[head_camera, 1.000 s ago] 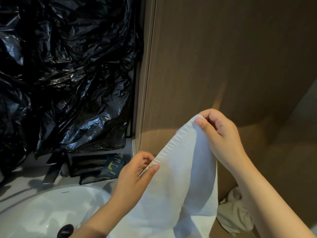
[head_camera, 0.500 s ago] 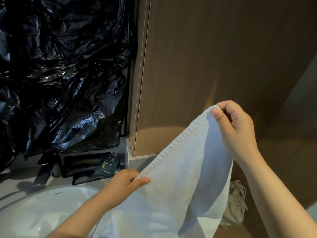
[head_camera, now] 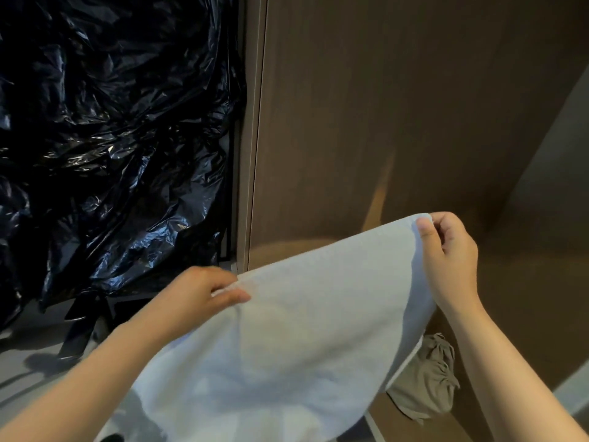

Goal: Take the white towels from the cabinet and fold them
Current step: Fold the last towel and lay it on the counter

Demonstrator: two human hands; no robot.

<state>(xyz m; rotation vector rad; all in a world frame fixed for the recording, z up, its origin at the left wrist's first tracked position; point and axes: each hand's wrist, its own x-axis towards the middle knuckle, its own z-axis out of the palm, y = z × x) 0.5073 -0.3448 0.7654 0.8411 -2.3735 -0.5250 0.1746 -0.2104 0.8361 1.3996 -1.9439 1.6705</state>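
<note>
A white towel [head_camera: 302, 330] hangs spread between both hands in front of a brown wooden cabinet panel [head_camera: 382, 122]. My left hand [head_camera: 197, 298] pinches the towel's top edge at its left end, thumb on the front. At the upper right corner, my right hand [head_camera: 446, 260] grips the towel, held higher than the left. The towel's top edge runs slanted from lower left to upper right, and its lower part drops out of the frame.
Crumpled black plastic sheeting [head_camera: 111, 138] covers the wall at left above a pale counter [head_camera: 25, 378]. A bunched grey-beige cloth [head_camera: 427, 384] lies low on the right, behind the towel. A grey wall [head_camera: 561, 186] stands at far right.
My hands have moved apart along the towel's top edge, stretching it wider. The view has shifted, and the sink and dark packets on the counter are now hidden.
</note>
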